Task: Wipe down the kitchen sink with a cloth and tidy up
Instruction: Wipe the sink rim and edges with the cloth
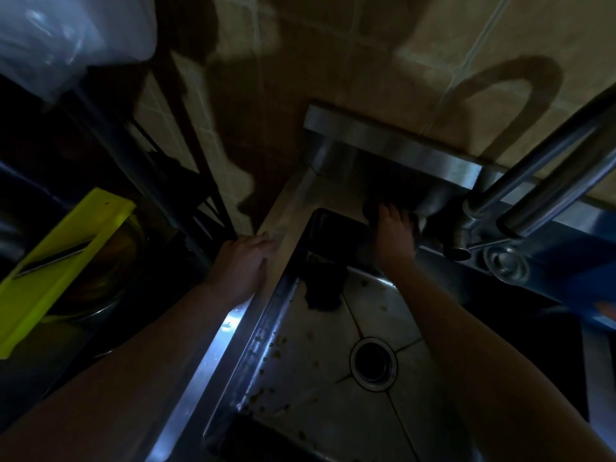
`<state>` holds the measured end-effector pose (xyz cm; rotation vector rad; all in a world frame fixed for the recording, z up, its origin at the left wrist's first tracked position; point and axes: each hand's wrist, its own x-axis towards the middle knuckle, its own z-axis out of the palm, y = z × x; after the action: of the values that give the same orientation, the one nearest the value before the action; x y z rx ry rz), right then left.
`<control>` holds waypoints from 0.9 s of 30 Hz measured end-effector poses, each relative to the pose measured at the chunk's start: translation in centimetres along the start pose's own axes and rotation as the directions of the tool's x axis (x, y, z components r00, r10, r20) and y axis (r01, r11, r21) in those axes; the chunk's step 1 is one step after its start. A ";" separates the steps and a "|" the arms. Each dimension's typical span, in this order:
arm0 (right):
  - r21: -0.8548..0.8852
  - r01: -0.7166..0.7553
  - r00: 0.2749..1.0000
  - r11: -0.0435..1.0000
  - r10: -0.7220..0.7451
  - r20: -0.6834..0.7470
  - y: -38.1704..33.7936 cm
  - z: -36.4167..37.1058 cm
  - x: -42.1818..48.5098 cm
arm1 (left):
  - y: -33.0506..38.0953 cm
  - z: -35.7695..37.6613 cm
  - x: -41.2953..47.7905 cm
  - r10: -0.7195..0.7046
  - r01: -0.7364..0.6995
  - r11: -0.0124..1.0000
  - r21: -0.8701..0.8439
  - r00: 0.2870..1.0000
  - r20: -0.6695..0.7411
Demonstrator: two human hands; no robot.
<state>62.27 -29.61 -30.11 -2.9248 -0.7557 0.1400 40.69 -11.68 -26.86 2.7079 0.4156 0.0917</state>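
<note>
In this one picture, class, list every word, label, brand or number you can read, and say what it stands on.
None: no readable text appears anywhere in the picture.
The yellow slicer, the clear plastic tub, the faucet and the sink show no lettering.
The scene is dark and blurred, so any small marks cannot be made out.

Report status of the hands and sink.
Left hand flat on sink rim. Right hand pressing dark cloth at back ledge. Crumbs in basin; faucet close.
</note>
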 end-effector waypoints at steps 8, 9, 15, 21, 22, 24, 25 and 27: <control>0.124 0.229 0.969 0.965 -0.238 0.064 -7.5 1.5 3.9 | -0.6 0.0 0.4 0.020 -0.019 0.999 0.034 1.000 -0.015; 0.135 0.258 0.960 0.957 -0.269 0.071 -8.2 1.5 4.2 | -0.6 0.0 0.4 0.029 -0.028 0.999 0.032 0.999 -0.019; 0.142 0.289 0.948 0.947 -0.304 0.095 -7.4 1.3 3.4 | -0.5 -0.3 0.3 0.068 -0.067 0.997 0.025 0.997 -0.024; 0.144 0.018 1.000 0.989 -0.019 0.011 -0.6 0.2 0.6 | -0.5 -0.1 0.2 0.039 -0.039 0.999 0.009 0.999 -0.030; 0.149 -0.019 1.000 0.989 0.017 0.018 0.7 0.0 0.4 | -0.5 0.0 0.2 0.024 -0.024 1.000 -0.002 0.999 -0.031; 0.165 -0.056 0.998 0.985 0.050 0.046 2.0 -0.3 -0.1 | -0.5 0.1 0.1 -0.003 0.002 1.000 -0.018 0.999 -0.035; 0.190 -0.078 0.997 0.979 0.071 0.043 2.1 -0.3 -0.3 | -0.5 0.2 0.1 -0.014 0.013 1.000 -0.024 0.999 -0.036; 0.262 -0.146 0.989 0.954 0.147 0.015 1.5 -0.3 -0.3 | -0.7 0.4 0.1 -0.035 0.034 0.999 -0.038 0.999 -0.025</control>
<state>62.73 -31.04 -29.96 -2.7228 -0.4765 0.2284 40.63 -11.16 -27.53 2.6635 0.4638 0.1235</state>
